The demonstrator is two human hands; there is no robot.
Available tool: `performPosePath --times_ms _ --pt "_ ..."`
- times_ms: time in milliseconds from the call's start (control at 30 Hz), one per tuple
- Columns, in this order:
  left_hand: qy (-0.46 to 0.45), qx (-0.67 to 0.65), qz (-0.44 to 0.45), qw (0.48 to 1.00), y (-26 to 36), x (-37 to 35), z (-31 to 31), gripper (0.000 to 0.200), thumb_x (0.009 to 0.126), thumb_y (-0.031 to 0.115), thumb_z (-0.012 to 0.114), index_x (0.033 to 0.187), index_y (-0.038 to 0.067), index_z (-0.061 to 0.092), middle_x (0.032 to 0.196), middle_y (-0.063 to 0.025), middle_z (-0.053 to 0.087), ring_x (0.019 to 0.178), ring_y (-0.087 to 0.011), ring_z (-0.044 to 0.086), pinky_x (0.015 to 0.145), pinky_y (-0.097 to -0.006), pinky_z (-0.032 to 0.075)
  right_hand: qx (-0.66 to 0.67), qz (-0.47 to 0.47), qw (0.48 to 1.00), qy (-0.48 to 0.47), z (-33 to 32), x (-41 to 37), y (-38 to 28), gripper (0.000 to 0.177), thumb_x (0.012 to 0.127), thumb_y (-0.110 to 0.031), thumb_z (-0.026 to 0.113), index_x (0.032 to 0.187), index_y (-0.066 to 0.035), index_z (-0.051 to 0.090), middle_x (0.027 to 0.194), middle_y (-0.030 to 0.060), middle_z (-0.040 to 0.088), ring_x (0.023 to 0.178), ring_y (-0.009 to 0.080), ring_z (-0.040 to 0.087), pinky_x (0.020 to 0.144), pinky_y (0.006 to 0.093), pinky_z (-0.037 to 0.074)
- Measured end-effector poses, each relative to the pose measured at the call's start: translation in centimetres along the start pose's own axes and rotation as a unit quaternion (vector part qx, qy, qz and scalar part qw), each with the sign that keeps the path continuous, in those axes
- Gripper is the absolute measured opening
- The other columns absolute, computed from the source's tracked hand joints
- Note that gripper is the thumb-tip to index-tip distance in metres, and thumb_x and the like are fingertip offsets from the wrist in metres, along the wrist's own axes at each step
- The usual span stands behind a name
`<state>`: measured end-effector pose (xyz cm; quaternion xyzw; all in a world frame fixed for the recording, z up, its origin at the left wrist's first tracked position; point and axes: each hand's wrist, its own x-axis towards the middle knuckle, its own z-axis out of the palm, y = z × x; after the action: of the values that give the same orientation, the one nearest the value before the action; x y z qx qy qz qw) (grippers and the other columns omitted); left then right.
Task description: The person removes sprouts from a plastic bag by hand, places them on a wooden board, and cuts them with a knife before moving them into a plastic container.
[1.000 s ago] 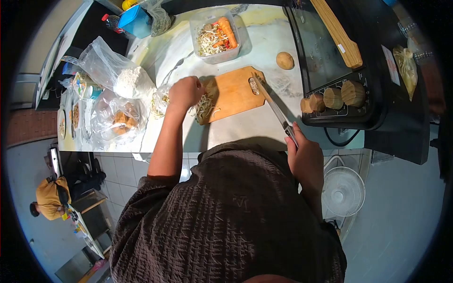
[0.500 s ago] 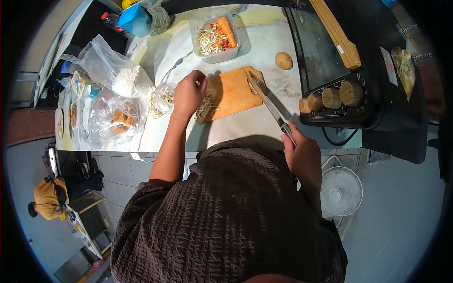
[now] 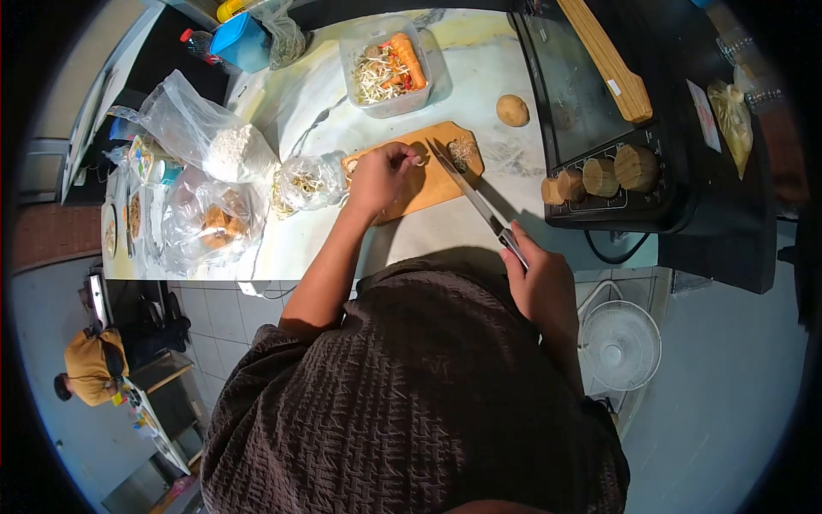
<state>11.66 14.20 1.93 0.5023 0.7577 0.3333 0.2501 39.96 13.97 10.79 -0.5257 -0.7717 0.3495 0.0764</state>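
My right hand (image 3: 541, 278) grips a kitchen knife (image 3: 471, 193) by its handle, the blade slanting up and left over the wooden cutting board (image 3: 437, 193). Above the board's middle, my left hand (image 3: 383, 178) is closed in a pinch on a small pale bit that looks like a bean sprout, close to the blade. Chopped pieces (image 3: 462, 152) lie in a small pile at the board's right end. More sprouts show at its left end, partly hidden by my left hand. An open plastic bag of bean sprouts (image 3: 310, 182) sits just left of the board.
Behind the board stands a clear container (image 3: 383, 110) with sprouts and carrots. A potato (image 3: 513, 110) lies to the right, beside a black oven (image 3: 668, 201) with wooden knobs. Bags of flour (image 3: 235, 154) and brown food (image 3: 221, 224) are leftward. Another person (image 3: 90, 364) is at far left.
My left hand has moved right, from the board's left end to over its middle, near the blade. The knife has shifted slightly left, uncovering the chopped pile.
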Motion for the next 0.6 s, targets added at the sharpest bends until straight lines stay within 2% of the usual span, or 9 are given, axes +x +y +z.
performPosePath --times_ms 33,133,233,300,433,600 --pt "0.008 0.007 0.018 1.0 -0.3 0.0 0.4 0.017 0.089 0.019 0.069 0.097 0.004 0.072 0.08 -0.0155 0.071 0.07 -0.0289 0.069 0.066 -0.0371 0.052 0.0 0.001 1.0 -0.001 0.1 0.0 -0.1 0.041 0.091 -0.019 0.063 0.127 0.0 0.061 0.096 0.0249 0.068 0.09 0.0401 0.068 0.076 0.0415 0.053" --pt "0.014 0.04 0.016 0.999 -0.5 -0.2 0.7 0.016 0.089 0.02 0.066 0.097 0.008 0.073 0.082 -0.0168 0.07 0.074 -0.0334 0.069 0.068 -0.0405 0.053 -0.013 0.007 1.0 -0.013 0.3 0.0 -0.3 0.04 0.09 -0.018 0.065 0.126 0.0 0.062 0.094 0.0251 0.068 0.087 0.0404 0.067 0.072 0.0421 0.053" --pt "0.011 0.07 0.008 0.997 -0.8 -0.4 0.8 0.016 0.089 0.019 0.064 0.097 0.009 0.074 0.083 -0.0172 0.07 0.077 -0.035 0.069 0.07 -0.0423 0.053 -0.003 -0.008 1.0 -0.005 0.8 0.1 0.1 0.039 0.09 -0.017 0.066 0.125 0.0 0.062 0.092 0.0254 0.067 0.085 0.0405 0.067 0.069 0.0422 0.053" --pt "0.009 0.072 0.01 0.997 -0.6 -0.6 0.7 0.016 0.089 0.019 0.063 0.097 0.01 0.074 0.083 -0.017 0.07 0.078 -0.0348 0.069 0.07 -0.0424 0.054 -0.012 -0.033 0.999 -0.002 1.1 0.1 0.7 0.041 0.091 -0.025 0.065 0.126 -0.004 0.062 0.081 0.0234 0.067 0.078 0.0409 0.067 0.069 0.0475 0.053" --pt "0.012 0.064 0.028 0.997 -0.9 -0.6 0.8 0.016 0.088 0.018 0.063 0.096 0.011 0.074 0.085 -0.0155 0.071 0.078 -0.0341 0.069 0.07 -0.0419 0.054 -0.018 -0.05 0.999 -0.001 1.3 0.3 0.9 0.041 0.091 -0.025 0.065 0.126 -0.004 0.063 0.081 0.0238 0.067 0.078 0.0413 0.067 0.069 0.0476 0.053" --pt "0.012 0.078 0.007 0.997 -0.2 -0.8 0.6 0.016 0.088 0.019 0.065 0.097 0.01 0.074 0.086 -0.0145 0.072 0.078 -0.0317 0.07 0.071 -0.0394 0.054 -0.034 -0.052 0.998 -0.003 1.3 0.3 0.7 0.039 0.091 -0.024 0.064 0.126 -0.004 0.063 0.078 0.0234 0.067 0.076 0.0411 0.067 0.068 0.0469 0.053"
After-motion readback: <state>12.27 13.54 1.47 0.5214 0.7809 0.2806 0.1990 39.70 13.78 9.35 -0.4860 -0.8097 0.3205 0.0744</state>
